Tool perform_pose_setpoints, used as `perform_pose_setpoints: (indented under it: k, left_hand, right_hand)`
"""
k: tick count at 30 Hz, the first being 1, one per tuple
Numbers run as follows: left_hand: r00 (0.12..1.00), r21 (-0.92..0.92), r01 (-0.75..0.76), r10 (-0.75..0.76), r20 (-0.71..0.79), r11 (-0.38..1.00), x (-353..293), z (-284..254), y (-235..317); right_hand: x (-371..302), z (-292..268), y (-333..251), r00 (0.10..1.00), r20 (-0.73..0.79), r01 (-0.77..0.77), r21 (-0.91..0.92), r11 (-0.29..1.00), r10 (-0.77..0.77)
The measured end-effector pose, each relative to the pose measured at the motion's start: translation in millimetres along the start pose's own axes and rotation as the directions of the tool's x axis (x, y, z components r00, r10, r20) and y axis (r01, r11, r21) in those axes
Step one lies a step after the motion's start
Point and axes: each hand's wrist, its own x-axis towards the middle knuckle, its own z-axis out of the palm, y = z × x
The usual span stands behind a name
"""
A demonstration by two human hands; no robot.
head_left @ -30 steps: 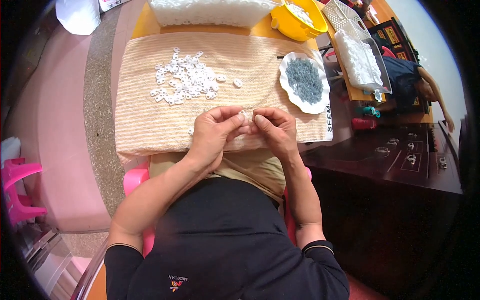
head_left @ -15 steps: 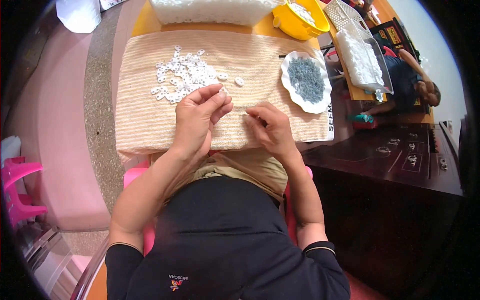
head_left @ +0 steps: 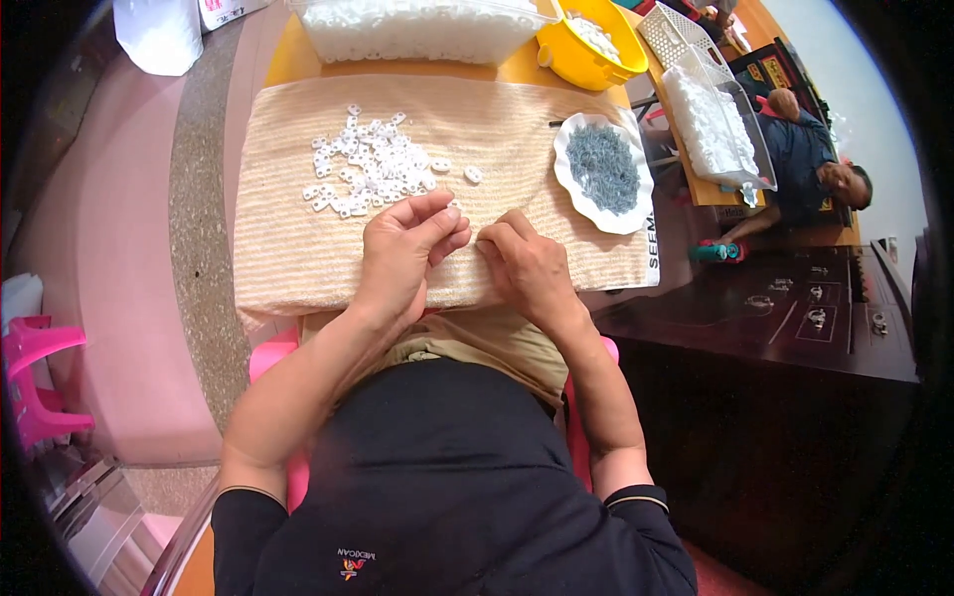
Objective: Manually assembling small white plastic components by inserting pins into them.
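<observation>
My left hand (head_left: 402, 253) is closed in a pinch, thumb against forefinger, with a small white two-holed plastic piece (head_left: 454, 205) showing at the tips. Close beside it on the right, my right hand (head_left: 530, 266) has its fingers curled together; whatever they hold is hidden. Beyond the left hand, a loose heap of similar white pieces (head_left: 373, 159) lies on a striped cream towel (head_left: 288, 258). Two of them sit apart at the heap's right. A white scalloped plate (head_left: 638, 204) on the towel's right side holds a pile of thin grey slivers (head_left: 602, 164).
At the table's far edge stand a clear bin (head_left: 427, 50) of white pieces and a yellow basket (head_left: 571, 65). Another clear bin (head_left: 711, 119) is on a table to the right, near a seated person (head_left: 805, 149). A dark glossy wooden surface (head_left: 755, 318) lies at my right.
My right hand has moved left, closer to my left hand, and its fingers have drawn together. The left hand keeps its pinch. The whole scene sits slightly lower in the picture.
</observation>
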Motion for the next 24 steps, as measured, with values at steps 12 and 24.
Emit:
perform_pose_setpoints:
  k: [12,24]
  left_hand:
    - [0.991,0.113,0.070,-0.083,0.107,0.991,-4.1,0.9,-8.3]
    - [0.985,0.092,0.092,-0.104,0.138,0.992,-5.0,2.1,-12.5]
  right_hand:
    - [1.8,-8.0,8.3,0.998,-0.059,0.029,0.419,0.907,-0.005]
    - [-3.3,0.8,10.5,0.994,-0.030,-0.067,0.569,0.820,0.102]
